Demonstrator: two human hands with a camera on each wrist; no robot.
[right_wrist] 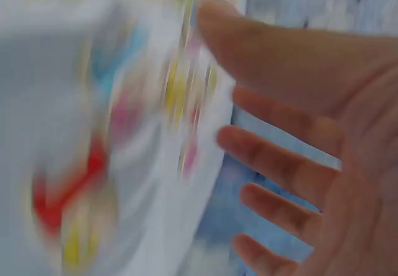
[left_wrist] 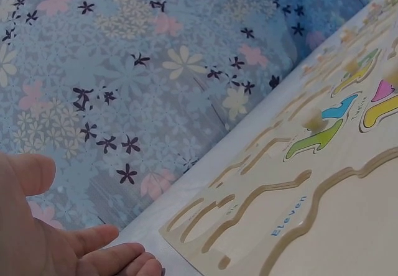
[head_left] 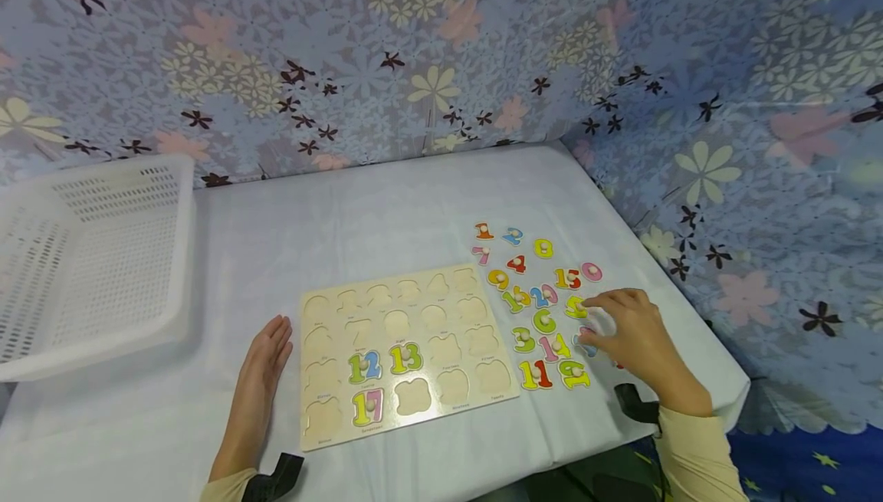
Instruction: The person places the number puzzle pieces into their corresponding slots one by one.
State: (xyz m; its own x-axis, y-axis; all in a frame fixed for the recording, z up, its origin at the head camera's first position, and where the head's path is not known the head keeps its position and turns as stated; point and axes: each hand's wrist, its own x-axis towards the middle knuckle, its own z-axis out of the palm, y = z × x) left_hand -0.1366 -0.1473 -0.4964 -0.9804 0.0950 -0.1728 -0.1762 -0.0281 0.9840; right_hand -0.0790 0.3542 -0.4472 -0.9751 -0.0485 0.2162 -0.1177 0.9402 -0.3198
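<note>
A pale wooden number board (head_left: 428, 333) lies on the table, with the 12 (head_left: 364, 366), 13 (head_left: 405, 358) and 17 (head_left: 369, 407) pieces seated in their recesses. Beside its left edge, my left hand (head_left: 260, 364) rests on its side with fingers extended. My right hand (head_left: 638, 337) is over the loose number pieces, thumb and fingers spread apart with nothing between them. Its fingertips are close to a yellow-green 5 (head_left: 576, 306), and its thumb overlaps a blue-and-pink piece (head_left: 586, 339). Blurred pieces (right_wrist: 65, 195) show beneath it in the right wrist view.
Several knobbed number pieces lie scattered right of the board, among them the 11 (head_left: 536, 375), 6 (head_left: 544, 322) and 1 (head_left: 484, 231). A white plastic basket (head_left: 182, 257) stands at the left. Flowered cloth (head_left: 428, 50) hangs behind the white-covered table (head_left: 331, 218).
</note>
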